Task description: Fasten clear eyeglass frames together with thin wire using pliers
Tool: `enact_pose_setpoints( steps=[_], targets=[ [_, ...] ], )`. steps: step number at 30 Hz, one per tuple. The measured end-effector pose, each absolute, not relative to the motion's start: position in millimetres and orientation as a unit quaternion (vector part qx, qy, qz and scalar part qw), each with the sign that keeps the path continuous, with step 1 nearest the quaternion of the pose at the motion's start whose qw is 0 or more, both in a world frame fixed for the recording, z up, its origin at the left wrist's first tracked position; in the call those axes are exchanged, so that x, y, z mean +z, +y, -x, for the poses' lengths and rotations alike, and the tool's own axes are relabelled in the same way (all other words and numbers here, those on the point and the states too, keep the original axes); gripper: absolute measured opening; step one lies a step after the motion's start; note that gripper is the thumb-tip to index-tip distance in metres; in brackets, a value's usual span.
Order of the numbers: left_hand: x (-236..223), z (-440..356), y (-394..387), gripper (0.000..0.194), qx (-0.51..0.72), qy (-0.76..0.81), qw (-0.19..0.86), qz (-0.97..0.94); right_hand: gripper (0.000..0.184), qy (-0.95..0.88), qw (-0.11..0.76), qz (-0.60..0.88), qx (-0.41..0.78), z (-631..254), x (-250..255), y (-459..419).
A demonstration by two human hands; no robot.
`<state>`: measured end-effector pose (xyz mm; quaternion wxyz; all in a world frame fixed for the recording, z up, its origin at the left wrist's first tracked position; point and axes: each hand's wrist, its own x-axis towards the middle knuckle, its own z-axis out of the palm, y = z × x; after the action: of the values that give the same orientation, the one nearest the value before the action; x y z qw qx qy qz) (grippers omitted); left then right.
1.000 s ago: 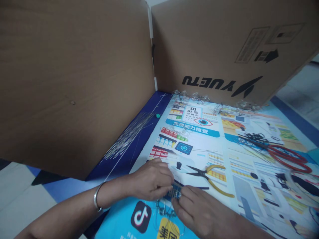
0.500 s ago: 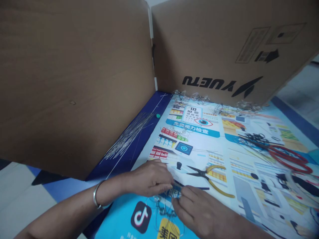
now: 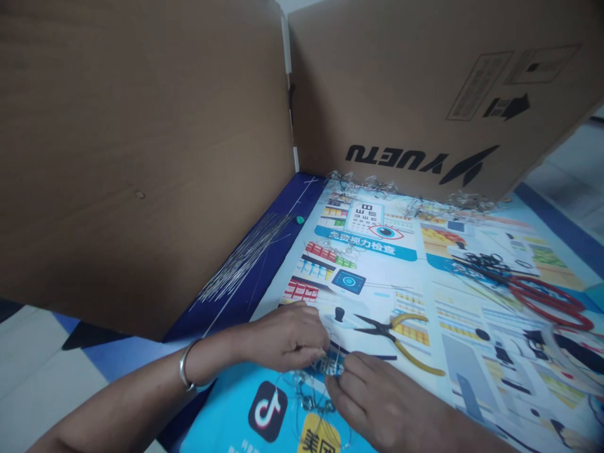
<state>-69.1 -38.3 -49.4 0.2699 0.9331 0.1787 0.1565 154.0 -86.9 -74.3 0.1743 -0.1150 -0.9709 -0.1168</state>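
the panels [image 3: 141, 138] at ten and two o'clock were matt cardboard. wires [image 3: 245, 261] at eight had a metallic sheen; the bangle [image 3: 182, 370] near seven was smooth, polished metal. the pliers [image 3: 387, 328] at four had plastic-looking handles. the beaded wire [image 3: 307, 403] at six looked glossy.

The left wrist [image 3: 216, 357], lower left of the frame, carries one narrow, rounded, silver-coloured bangle [image 3: 182, 367]. Left hand [image 3: 287, 338], right hand [image 3: 372, 393] and both forearms [image 3: 132, 397] are bare.

Tall brown cardboard walls [image 3: 141, 126] totally block the left and far sides. Black pliers with yellow handles [image 3: 385, 328] sit just past the right hand [image 3: 372, 393], but a hand could squeeze between those and the red-handled metal scissors [image 3: 513, 283].
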Motion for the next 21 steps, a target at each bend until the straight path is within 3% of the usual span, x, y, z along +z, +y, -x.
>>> enact_pose_setpoints(
  steps=[4,21],
  targets=[
    [-51.3,69.3,-38.4,0.017,0.174,0.181,0.279,-0.927,0.022,-0.979,0.139,0.123,-0.082,-155.4,-76.1,-87.2],
    [-42.3,69.5,-37.7,0.017,0.111,0.173,0.243,-0.948,0.026,-0.979,0.151,0.126,-0.062,-155.1,-81.0,-89.3]
  ],
)
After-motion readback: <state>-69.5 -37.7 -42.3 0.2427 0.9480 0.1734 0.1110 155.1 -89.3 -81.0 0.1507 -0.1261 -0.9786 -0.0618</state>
